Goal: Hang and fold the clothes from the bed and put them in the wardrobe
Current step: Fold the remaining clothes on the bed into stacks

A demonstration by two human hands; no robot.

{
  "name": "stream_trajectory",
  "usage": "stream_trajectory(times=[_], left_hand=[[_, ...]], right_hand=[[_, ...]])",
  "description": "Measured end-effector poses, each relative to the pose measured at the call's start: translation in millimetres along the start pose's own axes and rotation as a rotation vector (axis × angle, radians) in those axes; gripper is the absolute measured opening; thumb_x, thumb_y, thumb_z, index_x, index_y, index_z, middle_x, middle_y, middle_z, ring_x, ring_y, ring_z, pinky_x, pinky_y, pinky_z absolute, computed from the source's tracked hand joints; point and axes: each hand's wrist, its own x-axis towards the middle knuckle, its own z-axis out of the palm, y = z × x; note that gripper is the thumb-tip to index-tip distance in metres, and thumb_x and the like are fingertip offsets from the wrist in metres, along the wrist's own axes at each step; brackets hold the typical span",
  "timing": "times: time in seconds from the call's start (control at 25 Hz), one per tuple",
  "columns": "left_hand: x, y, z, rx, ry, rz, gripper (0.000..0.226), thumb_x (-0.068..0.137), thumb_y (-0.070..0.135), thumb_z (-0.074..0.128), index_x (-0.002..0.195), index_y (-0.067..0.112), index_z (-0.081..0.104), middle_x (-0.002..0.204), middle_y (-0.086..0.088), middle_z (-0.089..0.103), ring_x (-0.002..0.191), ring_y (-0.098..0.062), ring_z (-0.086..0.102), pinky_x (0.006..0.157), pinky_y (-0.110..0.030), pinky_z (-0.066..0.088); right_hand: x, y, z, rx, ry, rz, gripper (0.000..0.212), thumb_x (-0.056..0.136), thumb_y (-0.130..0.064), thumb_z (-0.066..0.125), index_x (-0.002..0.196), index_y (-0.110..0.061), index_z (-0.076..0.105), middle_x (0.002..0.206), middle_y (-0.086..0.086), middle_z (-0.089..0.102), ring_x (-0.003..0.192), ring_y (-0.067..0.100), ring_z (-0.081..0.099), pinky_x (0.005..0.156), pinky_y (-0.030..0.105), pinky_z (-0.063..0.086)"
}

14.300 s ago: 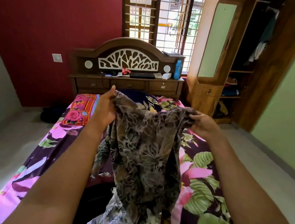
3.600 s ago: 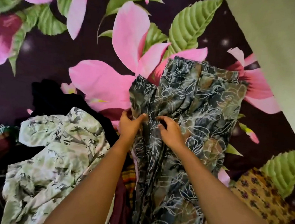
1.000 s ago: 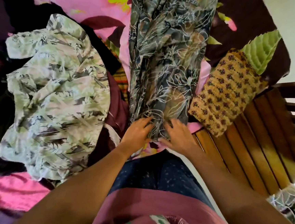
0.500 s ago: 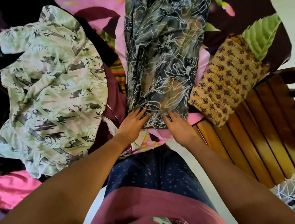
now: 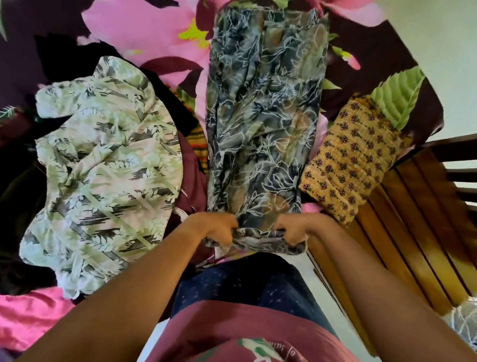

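A dark grey garment with a white and brown leaf print [image 5: 261, 119] lies as a long narrow strip on the flowered bedsheet [image 5: 147, 25], running away from me. My left hand [image 5: 213, 227] grips its near left corner. My right hand [image 5: 292, 229] grips the near right corner, and the near hem is bunched and turned up between them. A crumpled pale green printed shirt [image 5: 102, 174] lies to the left. To the right of the strip sits a folded yellow cloth with small dark flowers [image 5: 351, 164].
The wooden footboard [image 5: 418, 225] of the bed runs along the right, with pale floor [image 5: 468, 50] beyond. Dark clothes [image 5: 3, 218] and a pink cloth [image 5: 9, 319] lie at the left and lower left. A maroon garment [image 5: 191, 176] peeks out between the shirt and the strip.
Half a second ago both hands lay flat on the garment's near end. Now their fingers have curled round the hem and lifted it slightly. The view has pulled back up the bed.
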Motion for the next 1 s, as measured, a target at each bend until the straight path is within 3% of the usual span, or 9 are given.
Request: stream_trajectory(times=[0.12, 0.28, 0.36, 0.48, 0.6, 0.72, 0.84, 0.92, 1.0], left_hand=[[-12.7, -9.2, -45.7, -0.169, 0.201, 0.016, 0.055, 0.084, 0.003, 0.059, 0.136, 0.001, 0.041, 0.120, -0.012, 0.052, 0.109, -0.029, 0.056, 0.085, -0.030, 0.048], [-13.8, -21.8, -107.9, -0.261, 0.687, 0.074, 0.039, 0.082, 0.001, 0.064, 0.121, 0.003, 0.057, 0.112, -0.018, 0.062, 0.103, -0.030, 0.059, 0.082, -0.029, 0.045], [-4.5, -24.8, -121.9, -0.266, 0.950, 0.080, 0.041, 0.082, -0.004, 0.061, 0.122, 0.001, 0.055, 0.117, -0.019, 0.059, 0.109, -0.031, 0.056, 0.088, -0.031, 0.043], [12.6, -18.2, -108.5, -0.089, 1.238, 0.131, 0.041, 0.075, -0.014, 0.057, 0.115, -0.004, 0.058, 0.114, -0.023, 0.058, 0.102, -0.038, 0.057, 0.086, -0.042, 0.050], [28.4, -13.4, -63.2, 0.119, 1.216, 0.297, 0.025, 0.067, -0.012, 0.063, 0.092, -0.008, 0.064, 0.093, -0.024, 0.064, 0.078, -0.038, 0.062, 0.061, -0.044, 0.054], [46.0, -23.7, -22.2, 0.214, 1.037, 0.252, 0.054, 0.059, 0.011, 0.081, 0.107, -0.005, 0.063, 0.115, -0.025, 0.061, 0.100, -0.042, 0.062, 0.082, -0.055, 0.053], [48.6, -28.4, -16.6, 0.240, 0.930, 0.085, 0.100, 0.061, 0.028, 0.085, 0.144, 0.007, 0.032, 0.153, -0.016, 0.022, 0.140, -0.034, 0.021, 0.112, -0.044, 0.013], [52.0, -29.3, -21.9, 0.233, 0.854, -0.008, 0.109, 0.075, 0.034, 0.075, 0.149, 0.016, -0.004, 0.151, -0.004, -0.019, 0.139, -0.021, -0.018, 0.112, -0.035, -0.012], [57.2, -28.3, -25.5, 0.262, 0.792, -0.102, 0.114, 0.078, 0.041, 0.071, 0.145, 0.018, -0.019, 0.144, -0.001, -0.034, 0.134, -0.018, -0.030, 0.109, -0.035, -0.019]], right_hand=[[-8.1, 18.7, -34.6, 0.086, 0.220, 0.033, 0.034, 0.083, 0.012, 0.044, 0.111, -0.001, 0.058, 0.090, 0.005, 0.049, 0.068, 0.012, 0.045, 0.050, 0.019, 0.038], [-16.4, 38.3, -90.4, 0.198, 0.613, 0.061, 0.020, 0.082, 0.009, 0.051, 0.088, -0.010, 0.051, 0.079, 0.008, 0.053, 0.071, 0.021, 0.052, 0.049, 0.025, 0.034], [-11.9, 43.1, -105.4, 0.258, 0.796, 0.076, 0.027, 0.083, 0.010, 0.051, 0.100, -0.011, 0.051, 0.094, 0.009, 0.053, 0.087, 0.026, 0.055, 0.058, 0.028, 0.040], [5.4, 37.9, -96.0, 0.124, 1.111, 0.108, 0.052, 0.081, 0.007, 0.055, 0.130, -0.007, 0.046, 0.130, 0.013, 0.044, 0.123, 0.028, 0.043, 0.097, 0.043, 0.044], [24.6, 25.3, -59.3, 0.017, 1.177, -0.014, 0.039, 0.086, -0.007, 0.058, 0.124, -0.002, 0.052, 0.125, 0.016, 0.050, 0.114, 0.029, 0.049, 0.095, 0.044, 0.046], [44.9, 22.2, -25.3, -0.147, 0.992, -0.005, 0.053, 0.086, -0.032, 0.064, 0.129, -0.004, 0.051, 0.134, 0.021, 0.046, 0.126, 0.037, 0.043, 0.105, 0.046, 0.034], [55.0, 30.6, -19.8, -0.240, 0.820, 0.101, 0.091, 0.081, -0.051, 0.065, 0.150, -0.015, 0.019, 0.156, 0.018, 0.015, 0.144, 0.038, 0.011, 0.116, 0.050, 0.007], [58.2, 37.4, -22.2, -0.281, 0.778, 0.133, 0.104, 0.079, -0.055, 0.066, 0.152, -0.019, 0.001, 0.158, 0.014, 0.001, 0.145, 0.037, 0.000, 0.116, 0.052, 0.002], [60.2, 41.5, -22.0, -0.337, 0.751, 0.152, 0.109, 0.080, -0.047, 0.069, 0.151, -0.020, -0.010, 0.158, 0.014, -0.004, 0.145, 0.038, -0.002, 0.115, 0.053, 0.001]])
